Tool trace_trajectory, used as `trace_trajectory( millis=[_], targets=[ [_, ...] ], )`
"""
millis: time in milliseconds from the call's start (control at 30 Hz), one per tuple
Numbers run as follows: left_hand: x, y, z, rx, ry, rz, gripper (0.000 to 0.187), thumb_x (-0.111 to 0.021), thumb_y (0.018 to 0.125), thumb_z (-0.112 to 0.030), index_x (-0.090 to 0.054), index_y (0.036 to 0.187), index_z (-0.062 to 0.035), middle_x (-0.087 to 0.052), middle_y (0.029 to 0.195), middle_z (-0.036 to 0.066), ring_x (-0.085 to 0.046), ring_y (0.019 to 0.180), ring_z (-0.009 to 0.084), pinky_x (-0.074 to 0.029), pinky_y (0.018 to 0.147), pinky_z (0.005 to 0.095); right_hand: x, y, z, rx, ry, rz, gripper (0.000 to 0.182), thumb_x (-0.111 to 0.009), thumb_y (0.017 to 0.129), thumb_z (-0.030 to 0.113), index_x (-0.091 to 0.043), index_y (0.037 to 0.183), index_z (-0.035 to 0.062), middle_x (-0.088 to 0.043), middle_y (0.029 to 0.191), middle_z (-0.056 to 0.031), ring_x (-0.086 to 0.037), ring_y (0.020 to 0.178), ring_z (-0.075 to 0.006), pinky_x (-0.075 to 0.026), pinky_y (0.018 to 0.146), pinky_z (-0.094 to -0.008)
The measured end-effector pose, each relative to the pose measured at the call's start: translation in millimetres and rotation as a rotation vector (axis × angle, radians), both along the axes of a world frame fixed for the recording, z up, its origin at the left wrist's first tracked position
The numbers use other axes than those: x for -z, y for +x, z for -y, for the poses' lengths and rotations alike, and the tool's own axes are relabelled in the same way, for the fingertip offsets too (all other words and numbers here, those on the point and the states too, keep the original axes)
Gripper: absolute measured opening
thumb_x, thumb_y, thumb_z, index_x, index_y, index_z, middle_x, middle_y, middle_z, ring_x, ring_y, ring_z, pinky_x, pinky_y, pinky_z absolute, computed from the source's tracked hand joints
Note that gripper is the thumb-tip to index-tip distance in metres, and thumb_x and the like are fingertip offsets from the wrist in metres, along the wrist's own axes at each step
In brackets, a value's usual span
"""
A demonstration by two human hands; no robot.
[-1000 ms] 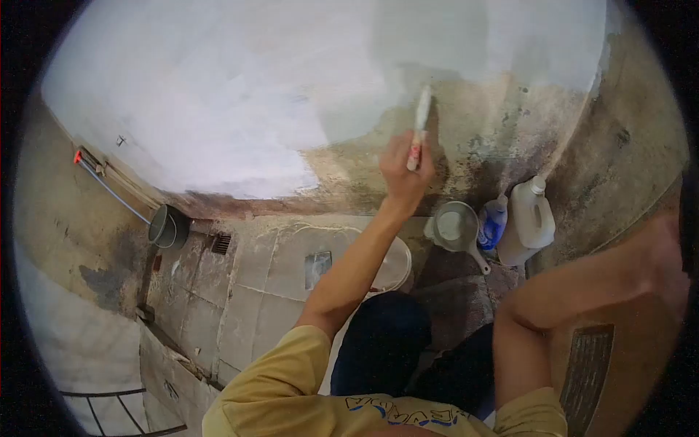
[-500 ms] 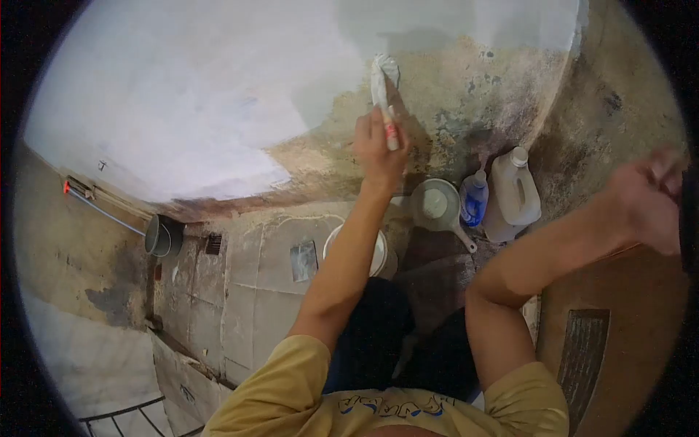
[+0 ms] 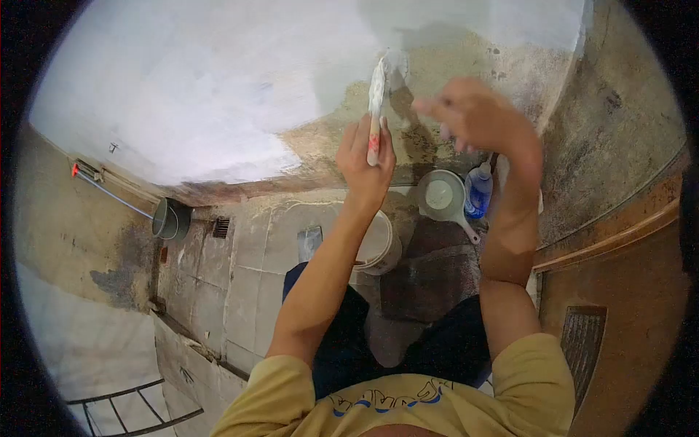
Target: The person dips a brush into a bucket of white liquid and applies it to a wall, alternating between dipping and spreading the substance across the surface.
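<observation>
With the left hand (image 3: 366,154) curled round the brush (image 3: 376,95), which points up near the white paint's (image 3: 196,102) edge on the stained wall (image 3: 320,149), light overlapping strokes seem best, the blurred right hand (image 3: 479,116), half-open and apparently empty, ideally clear.

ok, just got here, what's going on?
The person's left hand has a grip on a brush with white on its head, held up at the wall. The right hand is raised near the wall, blurred, with nothing visible in it. Much of the wall is white; its lower right part is bare and stained. A white bucket, a dipper and a bottle stand on the floor below.
</observation>
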State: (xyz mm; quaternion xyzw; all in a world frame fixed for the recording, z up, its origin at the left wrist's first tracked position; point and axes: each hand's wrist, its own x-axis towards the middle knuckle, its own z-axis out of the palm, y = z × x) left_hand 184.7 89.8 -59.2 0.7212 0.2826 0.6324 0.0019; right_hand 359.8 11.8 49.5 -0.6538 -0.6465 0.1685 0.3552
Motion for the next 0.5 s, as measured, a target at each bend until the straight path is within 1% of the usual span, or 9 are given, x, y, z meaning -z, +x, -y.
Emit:
trace_trajectory(
  millis=[67, 100, 133, 167, 200, 300, 433, 467, 500],
  targets=[
    [8.7, -13.2, -4.4, 0.006, 0.076, -0.056, 0.024, -0.068, 0.079, 0.002, -0.066, 0.103, 0.0002, -0.061, 0.078, 0.013, -0.06, 0.066, 0.0265, -0.047, 0.058, 0.0345, 12.1, -17.9, -11.0, -0.245, -0.26, -0.08, 0.061, -0.059, 0.091, 0.053, -0.067, 0.083, -0.0066, -0.065, 0.063, -0.0117, -0.063, 0.049, -0.0167, -0.049, 0.043, -0.0276],
    [14.6, -19.2, -6.9, 0.012, 0.158, -0.118, 0.032, -0.068, 0.078, 0.002, -0.065, 0.11, 0.0, -0.061, 0.082, 0.013, -0.061, 0.068, 0.0281, -0.048, 0.059, 0.0354, 15.8, -29.8, -16.3, -0.243, -0.269, -0.075, 0.061, -0.059, 0.091, 0.053, -0.067, 0.083, -0.0066, -0.065, 0.063, -0.0117, -0.063, 0.049, -0.0167, -0.049, 0.043, -0.0276],
    [15.6, -24.3, -5.8, 0.013, 0.154, -0.108, 0.032, -0.068, 0.078, 0.002, -0.065, 0.11, 0.0, -0.061, 0.082, 0.013, -0.061, 0.068, 0.0281, -0.048, 0.059, 0.0354, 16.8, -43.7, -22.2, -0.311, -0.292, -0.046, 0.062, -0.059, 0.091, 0.053, -0.067, 0.08, -0.0078, -0.065, 0.063, -0.0142, -0.065, 0.051, -0.0183, -0.052, 0.045, -0.0281],
    [17.2, -30.3, -3.2, 0.047, 0.134, -0.158, 0.041, -0.069, 0.076, 0.002, -0.062, 0.117, -0.0007, -0.061, 0.086, 0.014, -0.061, 0.072, 0.0296, -0.049, 0.061, 0.0371, 17.7, -53.9, -26.5, -0.38, -0.314, -0.018, 0.063, -0.06, 0.09, 0.052, -0.066, 0.076, -0.0091, -0.065, 0.063, -0.0168, -0.068, 0.053, -0.0198, -0.054, 0.047, -0.0286],
    [18.3, -35.6, -2.5, 0.082, 0.114, -0.212, 0.051, -0.069, 0.074, 0.002, -0.06, 0.124, -0.0014, -0.06, 0.09, 0.015, -0.062, 0.075, 0.0311, -0.05, 0.063, 0.0389, 19.2, -60.3, -28.6, -0.378, -0.319, -0.013, 0.063, -0.06, 0.09, 0.052, -0.066, 0.076, -0.0091, -0.065, 0.063, -0.0168, -0.068, 0.053, -0.0198, -0.054, 0.047, -0.0286],
    [27.5, -44.0, -8.3, 0.039, 0.018, -0.302, 0.059, -0.071, 0.073, -0.001, -0.057, 0.13, -0.0027, -0.06, 0.094, 0.016, -0.062, 0.083, 0.0331, -0.051, 0.069, 0.0405, 31.9, -70.4, -33.8, -0.303, -0.291, 0.039, 0.063, -0.062, 0.09, 0.05, -0.065, 0.073, -0.011, -0.065, 0.062, -0.0173, -0.069, 0.054, -0.0214, -0.056, 0.048, -0.0293],
    [44.3, -40.8, -10.5, 0.133, -0.037, -0.252, 0.056, -0.07, 0.075, -0.003, -0.057, 0.13, -0.0025, -0.061, 0.098, 0.017, -0.061, 0.086, 0.0338, -0.051, 0.072, 0.0405, 52.4, -58.1, -31.1, -0.402, -0.304, -0.278, 0.048, -0.069, 0.086, 0.035, -0.065, 0.073, -0.0115, -0.067, 0.066, -0.016, -0.069, 0.057, -0.0213, -0.056, 0.05, -0.0288],
    [45.2, -40.1, -11.0, 0.159, 0.0, -0.261, 0.059, -0.068, 0.074, -0.001, -0.054, 0.13, 0.001, -0.059, 0.102, 0.018, -0.059, 0.09, 0.0347, -0.05, 0.074, 0.0416, 53.9, -56.5, -26.9, -0.464, -0.284, -0.408, 0.041, -0.071, 0.084, 0.028, -0.065, 0.074, -0.011, -0.067, 0.067, -0.0152, -0.069, 0.057, -0.0208, -0.056, 0.051, -0.0285],
    [46.1, -38.8, -11.4, 0.185, 0.038, -0.27, 0.061, -0.067, 0.072, 0.0, -0.051, 0.131, 0.0044, -0.058, 0.107, 0.019, -0.057, 0.093, 0.0355, -0.049, 0.077, 0.0427, 58.3, -55.9, -25.0, -0.446, -0.284, -0.402, 0.041, -0.071, 0.084, 0.028, -0.065, 0.074, -0.011, -0.067, 0.067, -0.0152, -0.069, 0.057, -0.0208, -0.056, 0.051, -0.0285]
  ],
)
